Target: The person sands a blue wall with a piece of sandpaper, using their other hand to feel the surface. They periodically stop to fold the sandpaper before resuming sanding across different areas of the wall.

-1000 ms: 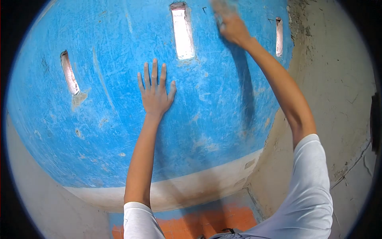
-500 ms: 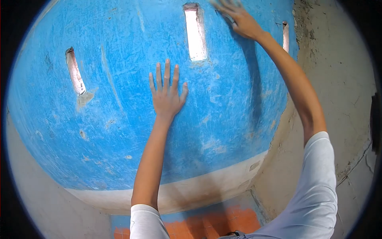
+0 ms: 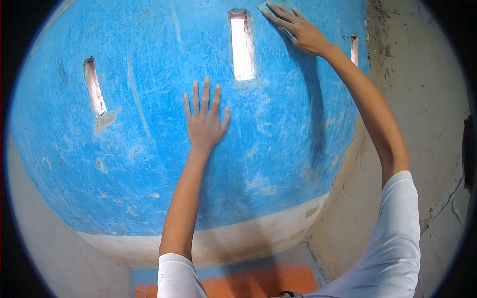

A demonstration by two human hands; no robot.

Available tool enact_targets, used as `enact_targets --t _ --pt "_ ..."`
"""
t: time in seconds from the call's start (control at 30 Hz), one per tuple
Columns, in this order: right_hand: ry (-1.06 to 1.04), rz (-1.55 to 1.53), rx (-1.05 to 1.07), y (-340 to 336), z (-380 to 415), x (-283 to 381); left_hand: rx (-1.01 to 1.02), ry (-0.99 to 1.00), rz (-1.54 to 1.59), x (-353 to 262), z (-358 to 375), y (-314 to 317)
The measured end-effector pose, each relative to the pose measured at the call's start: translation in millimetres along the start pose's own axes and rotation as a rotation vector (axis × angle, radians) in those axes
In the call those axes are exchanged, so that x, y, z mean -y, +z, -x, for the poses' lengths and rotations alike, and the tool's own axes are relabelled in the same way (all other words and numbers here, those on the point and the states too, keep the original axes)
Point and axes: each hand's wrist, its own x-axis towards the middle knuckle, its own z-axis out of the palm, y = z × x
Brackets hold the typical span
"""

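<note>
My left hand (image 3: 204,130) lies flat against the scuffed blue wall (image 3: 164,164), fingers spread and holding nothing. Higher up and to the right, my right hand (image 3: 300,32) presses a thin greenish sheet of what looks like sandpaper (image 3: 262,6) to the same wall. Only one corner and edge of the sheet show past the fingertips; the palm and fingers cover the rest. Just left of the right hand is a tall narrow slot (image 3: 242,47) with bright light coming through.
Two more narrow openings pierce the wall, a left slot (image 3: 94,87) and a right slot (image 3: 354,49). A white band (image 3: 223,243) runs along the wall's foot, above an orange floor (image 3: 278,280). A rough grey side wall (image 3: 412,99) stands at the right.
My right hand has come slightly lower in view, and the edge of the greenish sheet now shows under its fingers. My left hand stays flat on the wall while the view shifts a little.
</note>
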Motion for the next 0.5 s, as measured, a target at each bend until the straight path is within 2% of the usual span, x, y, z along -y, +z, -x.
enact_targets --t 0.03,0.07,0.17,0.2,0.3,0.33,0.43,0.47,0.5 --pt "-0.058 -0.024 0.046 -4 3 3 -0.001 -0.006 -0.004 0 -1 0" --pt "0.12 0.006 -0.036 0 6 3 0.007 -0.007 -0.003 0 0 0" --pt "0.152 0.097 -0.399 40 13 2 0.005 -0.006 0.003 -1 2 1" --pt "0.037 0.006 -0.362 53 17 11 0.003 0.0 0.002 0 1 1" --pt "0.062 0.108 -0.207 34 28 29 0.008 0.004 0.007 1 1 1" --pt "0.242 0.104 -0.276 47 27 15 0.011 0.01 0.009 -1 4 0" --pt "0.281 -0.212 -0.449 65 19 47 -0.008 0.012 0.006 2 1 2" --pt "0.269 -0.174 -0.196 37 18 86 -0.012 0.009 0.01 1 1 2" --pt "0.281 -0.098 -0.261 45 18 81 -0.014 0.008 0.015 1 1 2"
